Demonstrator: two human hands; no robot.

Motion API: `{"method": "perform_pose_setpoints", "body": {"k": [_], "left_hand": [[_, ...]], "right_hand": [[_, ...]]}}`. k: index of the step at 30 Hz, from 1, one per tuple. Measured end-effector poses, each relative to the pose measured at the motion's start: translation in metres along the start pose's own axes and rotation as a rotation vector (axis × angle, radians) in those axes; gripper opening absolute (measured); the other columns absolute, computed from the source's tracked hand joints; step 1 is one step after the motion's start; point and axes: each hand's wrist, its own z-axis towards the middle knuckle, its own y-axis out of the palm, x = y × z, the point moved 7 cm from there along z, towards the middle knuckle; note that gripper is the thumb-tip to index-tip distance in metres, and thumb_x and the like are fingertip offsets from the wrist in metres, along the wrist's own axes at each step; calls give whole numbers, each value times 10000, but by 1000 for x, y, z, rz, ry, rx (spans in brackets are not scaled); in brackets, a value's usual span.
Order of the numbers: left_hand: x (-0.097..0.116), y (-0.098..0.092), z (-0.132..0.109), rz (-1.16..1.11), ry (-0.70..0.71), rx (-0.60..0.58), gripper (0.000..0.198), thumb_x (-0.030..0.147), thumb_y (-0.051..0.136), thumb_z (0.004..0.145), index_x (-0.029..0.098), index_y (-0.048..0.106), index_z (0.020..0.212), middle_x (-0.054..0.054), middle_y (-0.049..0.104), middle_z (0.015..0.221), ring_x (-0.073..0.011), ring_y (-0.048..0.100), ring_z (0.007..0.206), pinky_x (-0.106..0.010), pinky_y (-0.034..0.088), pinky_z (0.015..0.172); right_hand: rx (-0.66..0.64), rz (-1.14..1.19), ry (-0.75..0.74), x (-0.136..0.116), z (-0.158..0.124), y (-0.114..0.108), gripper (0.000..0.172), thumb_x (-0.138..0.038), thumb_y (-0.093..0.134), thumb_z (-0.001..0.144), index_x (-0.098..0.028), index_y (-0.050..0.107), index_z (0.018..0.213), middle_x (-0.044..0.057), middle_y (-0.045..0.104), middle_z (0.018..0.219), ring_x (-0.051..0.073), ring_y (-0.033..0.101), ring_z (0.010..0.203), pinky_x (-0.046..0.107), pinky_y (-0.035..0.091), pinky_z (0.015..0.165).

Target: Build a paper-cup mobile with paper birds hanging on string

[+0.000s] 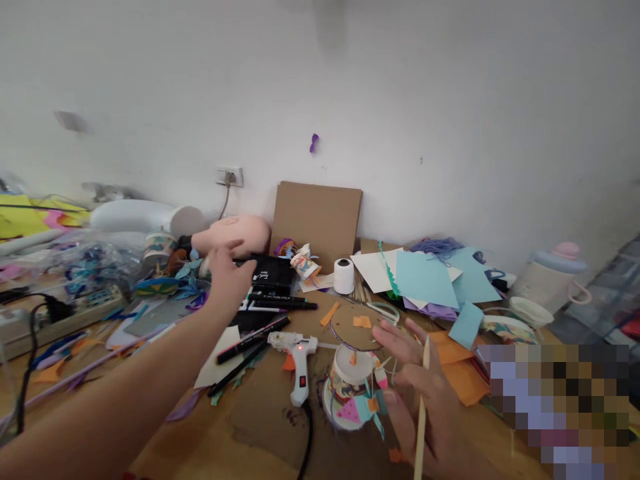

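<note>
My left hand (230, 270) reaches to the back left, thumb apart from the fingers, above a black pouch (273, 270) and in front of a pink mannequin head (235, 235). Nothing shows in it. In my right hand (430, 400) a pale wooden stick (421, 427) runs between the fingers, which are otherwise spread. Beside that hand a decorated paper cup (345, 380) stands upside down, with a wire ring and coloured paper pieces around it. A white hot glue gun (300, 367) lies left of the cup, its red light lit.
Several black markers (253, 340) lie left of the glue gun. A white thread spool (343, 277) stands before a cardboard sheet (315, 220). Blue paper (425, 277) and a bottle (547, 280) are at right. A power strip (90, 307) lies left; the gun's cord (307, 440) trails forward.
</note>
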Motion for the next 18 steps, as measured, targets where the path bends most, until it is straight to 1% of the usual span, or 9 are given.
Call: {"method": "perform_pose_setpoints", "body": {"k": [2,3,5,6,9,11,13,15,18], "left_hand": [[27,-1,-30,-47,67,-61,334,200,622,827,248,621,1158,-51,612,1206,-264,571,1174,-403,495,992],[42,-3,-47,-91,131,-115,314,211,620,812,290,632,1116,-17,625,1187,-247,579,1171,-369,497,992],[77,-3,-84,-291,342,-326,310,238,599,817,318,620,1115,-17,627,1219,-262,551,1225,-388,474,1027],[88,-5,-100,-357,397,-410,297,246,592,827,329,609,1112,-26,627,1222,-269,541,1240,-404,472,1030],[110,-9,-134,-455,548,-539,350,265,606,860,304,539,1201,-80,601,1232,-287,530,1228,-464,448,1028],[117,-8,-145,-431,685,-527,369,241,636,855,269,510,1201,-91,601,1195,-279,542,1176,-470,434,998],[119,-5,-151,-388,803,-463,360,190,671,833,242,511,1152,-79,621,1136,-252,557,1112,-441,418,973],[119,0,-154,-391,874,-421,341,126,686,819,221,526,1104,-65,636,1093,-220,565,1070,-399,416,959],[121,4,-159,-468,945,-444,302,51,655,831,195,556,1077,-59,642,1059,-184,574,1033,-342,446,928]], "right_hand": [[-10,9,-5,0,0,-2,150,-138,491,835,-249,403,785,69,676,1285,291,598,1221,564,317,1087],[-21,20,-7,-1,-1,-3,149,-124,502,819,-248,420,810,70,668,1298,295,593,1229,569,309,1098],[-65,44,-12,-1,-2,-3,189,-99,526,790,-246,445,876,75,650,1321,302,579,1250,581,295,1117],[-88,54,-16,-1,-2,-3,224,-90,537,777,-245,449,913,81,638,1335,307,568,1263,589,288,1124],[-113,73,-30,0,-5,-4,292,-90,548,765,-242,444,992,100,601,1374,320,534,1295,615,258,1134],[-112,76,-38,-1,-5,-5,314,-93,543,763,-243,441,1019,107,597,1377,319,523,1304,618,247,1135],[-111,73,-40,-2,-4,-4,320,-92,542,761,-245,439,1023,109,600,1372,314,525,1303,610,250,1132],[-117,64,-40,-4,-2,-4,308,-97,541,761,-244,442,1013,111,611,1361,312,533,1296,597,259,1130],[-115,44,-48,-8,1,-5,292,-110,532,763,-244,451,1009,111,639,1327,302,553,1281,576,264,1130]]}}
